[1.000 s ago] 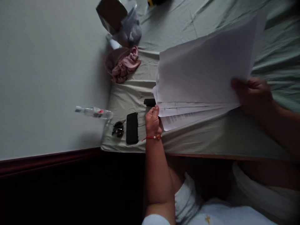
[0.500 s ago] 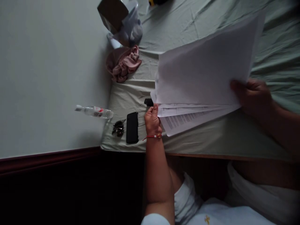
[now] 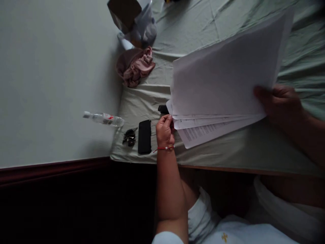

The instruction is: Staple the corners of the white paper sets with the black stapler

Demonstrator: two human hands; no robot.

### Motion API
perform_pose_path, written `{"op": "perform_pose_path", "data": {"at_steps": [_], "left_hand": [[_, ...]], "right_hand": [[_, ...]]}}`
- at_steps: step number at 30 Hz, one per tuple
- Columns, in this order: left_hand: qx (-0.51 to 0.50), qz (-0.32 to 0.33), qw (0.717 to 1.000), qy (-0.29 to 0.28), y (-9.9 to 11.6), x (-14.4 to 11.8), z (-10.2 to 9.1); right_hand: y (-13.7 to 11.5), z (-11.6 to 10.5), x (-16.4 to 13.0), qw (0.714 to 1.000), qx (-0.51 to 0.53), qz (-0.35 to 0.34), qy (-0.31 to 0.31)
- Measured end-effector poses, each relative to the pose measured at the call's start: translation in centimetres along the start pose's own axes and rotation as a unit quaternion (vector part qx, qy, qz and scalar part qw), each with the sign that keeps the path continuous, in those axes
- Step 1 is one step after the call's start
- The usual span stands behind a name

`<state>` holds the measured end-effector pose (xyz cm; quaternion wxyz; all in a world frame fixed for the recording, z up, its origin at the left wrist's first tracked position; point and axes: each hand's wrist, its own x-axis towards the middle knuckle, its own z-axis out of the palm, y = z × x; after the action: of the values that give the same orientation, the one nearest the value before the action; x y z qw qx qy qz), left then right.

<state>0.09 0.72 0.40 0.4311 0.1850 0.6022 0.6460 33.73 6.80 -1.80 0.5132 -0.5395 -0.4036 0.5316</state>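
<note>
A fanned stack of paper sheets [image 3: 223, 78] is held up over the sheet-covered bed. The top page looks blank, and printed lines show on a lower sheet [image 3: 200, 133]. My right hand [image 3: 281, 100] grips the stack at its right side, thumb on top and the other fingers partly hidden beneath. At the stack's left edge, my left hand [image 3: 165, 130] pinches a lower corner between thumb and fingers; exactly which sheets it has cannot be made out. Just beyond that hand, a small black object [image 3: 163, 109] lies partly covered by the papers.
A black phone [image 3: 144, 137] and dark sunglasses [image 3: 129, 137] lie left of my left hand. A clear plastic bottle [image 3: 105, 119] is by the wall [image 3: 56, 84]. Farther back are crumpled pink cloth [image 3: 137, 67] and a plastic bag [image 3: 147, 28] with a box. The bed's edge [image 3: 228, 169] runs near me.
The papers and my right hand have shifted slightly to the right in view. My left hand stays at the left edge, its fingers now pinched nearer the corner. The camera view has shifted a little.
</note>
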Motion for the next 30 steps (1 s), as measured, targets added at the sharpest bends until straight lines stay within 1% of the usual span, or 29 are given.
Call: {"op": "perform_pose_path", "data": {"at_steps": [5, 13, 16, 19, 21, 26, 30], "left_hand": [[0.008, 0.001, 1.000, 0.006, -0.2, 0.2, 0.1], [0.002, -0.004, 1.000, 0.026, -0.6, 0.0, 1.0], [-0.005, -0.007, 1.000, 0.013, -0.4, -0.2, 1.1], [0.003, -0.021, 0.999, -0.026, -0.2, -0.4, 1.1], [0.009, -0.029, 0.999, -0.043, -0.1, -0.5, 1.0], [-0.001, -0.019, 1.000, -0.025, -0.3, -0.3, 0.8], [-0.016, -0.013, 0.999, -0.030, -0.5, -0.3, 0.9]], "right_hand": [[0.2, -0.1, 0.1, 1.000, -0.010, 0.000, 0.006], [0.4, 0.1, 0.3, 1.000, -0.002, -0.001, 0.016], [0.2, 0.3, 0.3, 1.000, 0.008, -0.008, 0.021], [0.2, 0.3, 0.4, 0.999, 0.019, -0.014, 0.032], [0.2, 0.3, 0.5, 0.999, 0.022, -0.014, 0.034], [0.2, 0.2, 0.4, 0.999, 0.026, -0.005, 0.025], [0.3, 0.3, 0.4, 0.999, 0.031, -0.009, 0.025]]}}
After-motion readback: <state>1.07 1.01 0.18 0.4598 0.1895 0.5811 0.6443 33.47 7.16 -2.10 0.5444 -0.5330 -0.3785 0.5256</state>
